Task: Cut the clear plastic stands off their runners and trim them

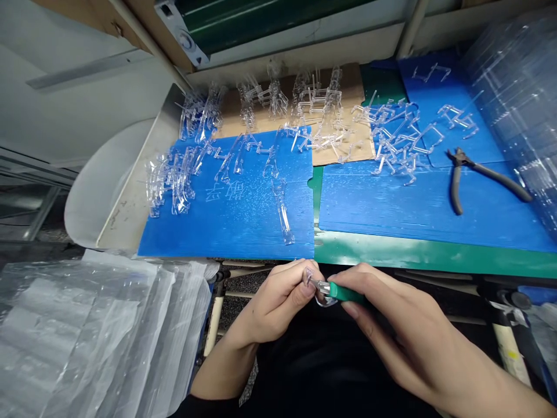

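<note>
From where I stand, the left hand (278,305) has its thumb and fingers pinched shut on a small clear plastic piece (308,276), and the right hand (391,313) is closed round a green-handled tool (346,292), its metal end seeming to meet the plastic. To do this well, I'd judge, the piece wants a firm but light pinch close to where the metal bears, short, gentle strokes, and the left thumb out of the tip's path; too much force could scratch or crack such thin plastic. The piece pokes out of the left fingertips toward 3 o'clock, low in front of the body, with the green handle at about 4 o'clock from it; how far it runs back inside the hand I can't tell. From the hands, a loose clear part (284,217) lies at 11 o'clock on a blue sheet (243,232), tangled clear scraps (398,139) at 1, and black-handled pliers (456,168) at 2.
</note>
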Available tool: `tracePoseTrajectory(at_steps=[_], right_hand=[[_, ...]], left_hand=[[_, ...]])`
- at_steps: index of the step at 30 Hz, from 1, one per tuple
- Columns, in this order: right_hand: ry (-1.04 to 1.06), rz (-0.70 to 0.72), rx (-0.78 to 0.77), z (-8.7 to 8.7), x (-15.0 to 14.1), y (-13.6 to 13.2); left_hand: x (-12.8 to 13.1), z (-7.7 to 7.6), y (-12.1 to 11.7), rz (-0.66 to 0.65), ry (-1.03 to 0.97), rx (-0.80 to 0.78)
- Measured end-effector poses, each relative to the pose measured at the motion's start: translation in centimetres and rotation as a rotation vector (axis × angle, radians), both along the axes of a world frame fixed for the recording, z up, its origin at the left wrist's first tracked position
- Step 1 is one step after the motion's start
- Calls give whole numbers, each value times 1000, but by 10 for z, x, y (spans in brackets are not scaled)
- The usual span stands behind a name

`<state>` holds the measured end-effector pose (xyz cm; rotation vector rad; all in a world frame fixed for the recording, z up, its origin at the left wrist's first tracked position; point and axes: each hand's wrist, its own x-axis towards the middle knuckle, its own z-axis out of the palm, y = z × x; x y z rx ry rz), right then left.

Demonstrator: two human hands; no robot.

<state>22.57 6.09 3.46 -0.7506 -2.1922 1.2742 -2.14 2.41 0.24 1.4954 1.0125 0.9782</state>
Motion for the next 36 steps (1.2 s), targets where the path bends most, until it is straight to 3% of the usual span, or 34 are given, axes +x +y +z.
tracePoseTrajectory(at_steps=[24,29,36], right_hand=[[-28,-149,34,-13,-3,-16],[-8,-142,-27,-15,-8,-8],[-23,-242,-30,-17,-10,6]], left_hand=[[-3,-11,-1,2,-117,2],[-3,-8,-2,-6,-98,1],[-4,-3,-6,-1,-129,-46]])
